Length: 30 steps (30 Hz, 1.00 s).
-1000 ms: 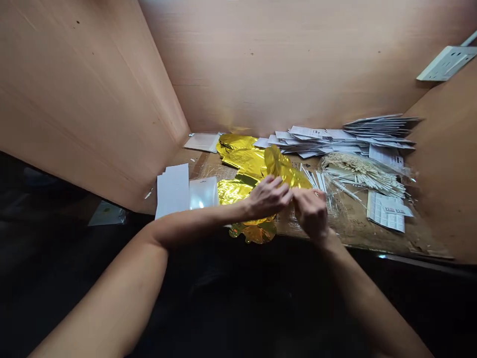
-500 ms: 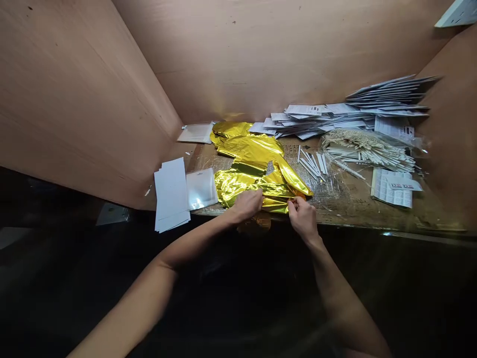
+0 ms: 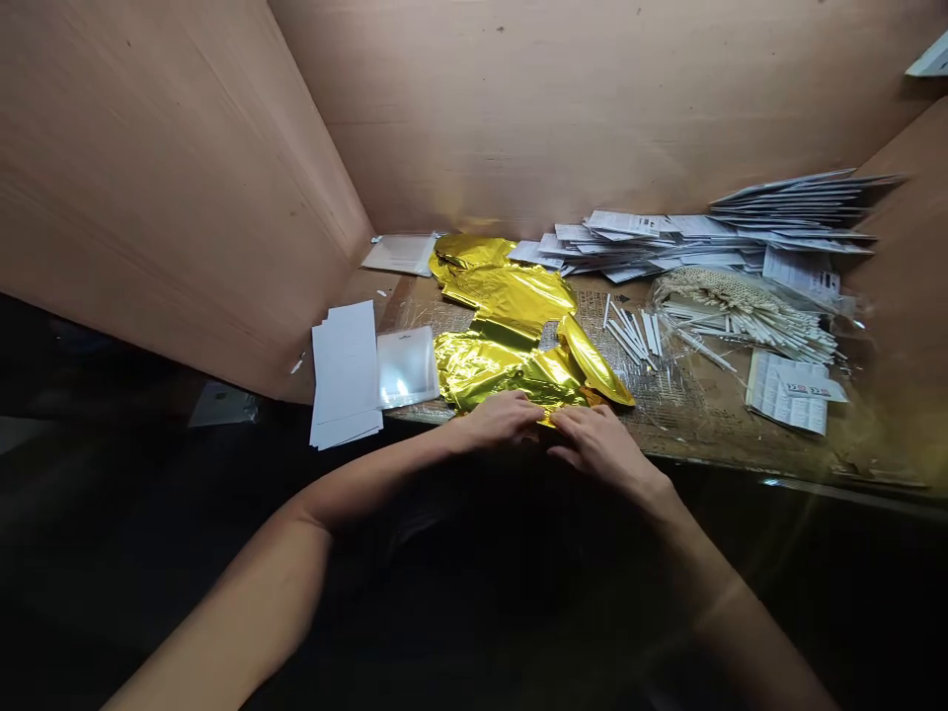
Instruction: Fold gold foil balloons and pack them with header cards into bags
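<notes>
A flat, shiny gold foil balloon lies creased at the front edge of the bench, partly overlapping more gold foil behind it. My left hand has its fingers bent round the front part of the foil; its fingertips are partly hidden. Close on the right, my right hand rests its outstretched fingers on the same front edge, its thumb apart below them. A narrow strip of folded foil shows between the two hands.
White cards and clear plastic pouches lie at left. Several white straws, a bag of straws and a printed leaflet lie to the right. Stacked paper packets line the wooden back wall.
The hands have come closer together at the bench edge. My right hand has gone from a pinch on the foil to stretched fingers on it. The hanging foil flap no longer shows.
</notes>
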Tool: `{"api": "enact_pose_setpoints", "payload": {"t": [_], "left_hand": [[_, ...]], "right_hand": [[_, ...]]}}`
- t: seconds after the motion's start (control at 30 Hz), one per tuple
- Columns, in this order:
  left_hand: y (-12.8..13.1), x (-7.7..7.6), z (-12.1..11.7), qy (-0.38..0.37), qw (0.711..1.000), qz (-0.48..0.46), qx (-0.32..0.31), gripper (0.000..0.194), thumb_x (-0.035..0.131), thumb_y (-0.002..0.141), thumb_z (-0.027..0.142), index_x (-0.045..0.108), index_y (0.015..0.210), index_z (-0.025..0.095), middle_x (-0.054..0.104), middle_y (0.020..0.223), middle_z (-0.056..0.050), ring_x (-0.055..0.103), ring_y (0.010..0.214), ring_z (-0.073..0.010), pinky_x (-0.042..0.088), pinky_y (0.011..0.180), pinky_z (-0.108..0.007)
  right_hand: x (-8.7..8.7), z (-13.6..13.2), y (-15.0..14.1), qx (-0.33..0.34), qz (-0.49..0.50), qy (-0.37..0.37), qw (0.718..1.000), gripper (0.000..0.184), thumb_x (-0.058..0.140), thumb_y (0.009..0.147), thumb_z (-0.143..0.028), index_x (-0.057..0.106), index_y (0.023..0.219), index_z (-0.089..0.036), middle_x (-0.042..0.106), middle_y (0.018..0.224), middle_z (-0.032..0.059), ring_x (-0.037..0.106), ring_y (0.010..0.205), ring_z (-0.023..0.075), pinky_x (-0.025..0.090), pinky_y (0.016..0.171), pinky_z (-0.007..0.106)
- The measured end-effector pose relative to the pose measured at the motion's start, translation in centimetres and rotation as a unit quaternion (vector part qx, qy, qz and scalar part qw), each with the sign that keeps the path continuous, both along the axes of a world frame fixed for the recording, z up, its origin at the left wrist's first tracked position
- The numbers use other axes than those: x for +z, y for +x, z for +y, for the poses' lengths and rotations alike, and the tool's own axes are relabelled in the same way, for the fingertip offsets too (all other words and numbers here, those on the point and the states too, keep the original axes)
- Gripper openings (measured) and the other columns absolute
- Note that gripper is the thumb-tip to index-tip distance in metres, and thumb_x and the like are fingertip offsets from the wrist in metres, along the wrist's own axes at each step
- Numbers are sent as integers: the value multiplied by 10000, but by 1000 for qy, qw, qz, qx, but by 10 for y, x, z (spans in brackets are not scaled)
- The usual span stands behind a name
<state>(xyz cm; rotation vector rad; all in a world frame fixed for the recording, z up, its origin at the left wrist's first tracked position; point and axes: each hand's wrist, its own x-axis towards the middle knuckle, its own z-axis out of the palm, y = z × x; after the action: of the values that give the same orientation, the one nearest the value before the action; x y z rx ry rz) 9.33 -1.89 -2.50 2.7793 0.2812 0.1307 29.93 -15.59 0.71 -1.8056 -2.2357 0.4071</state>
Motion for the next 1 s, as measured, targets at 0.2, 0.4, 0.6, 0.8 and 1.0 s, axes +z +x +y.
{"api": "enact_pose_setpoints", "payload": {"t": [0.2,0.4,0.6,0.8,1.0], "left_hand": [[6,30,26,-144,923,-242,263,256,605,1029,304,722,1210,165,773,1083,-115,716,950,-215,563,897,-358],[-7,11,-29,-594,708,-288,251,554,780,886,588,723,1166,113,775,1108,-135,745,936,-214,600,882,-357],[-27,20,-41,-629,693,-290,199,474,775,904,532,780,1139,121,783,1104,-108,724,1027,-235,542,991,-354],[-45,35,-33,-627,701,-292,175,344,753,918,418,771,1136,153,749,1028,-79,694,930,-196,537,873,-309],[-57,33,-42,-573,760,-272,142,222,715,895,341,806,1016,179,595,1234,-98,654,990,-184,581,854,-317]], "right_hand": [[10,71,42,-158,257,-119,946,441,715,881,-573,664,668,-190,636,603,39,552,547,182,413,571,309],[5,33,-13,-218,545,-137,798,547,788,817,-701,734,969,-178,760,802,81,682,638,227,556,617,353],[1,4,-64,-241,610,-71,752,409,882,830,-516,698,1080,-250,780,1000,50,709,800,213,593,744,328],[6,9,-63,-193,692,-124,684,272,860,842,-434,717,982,-250,747,863,12,657,687,171,543,655,294],[8,15,-74,-258,647,-80,713,286,832,758,-362,585,699,-229,628,694,-16,547,561,133,446,528,256]]}}
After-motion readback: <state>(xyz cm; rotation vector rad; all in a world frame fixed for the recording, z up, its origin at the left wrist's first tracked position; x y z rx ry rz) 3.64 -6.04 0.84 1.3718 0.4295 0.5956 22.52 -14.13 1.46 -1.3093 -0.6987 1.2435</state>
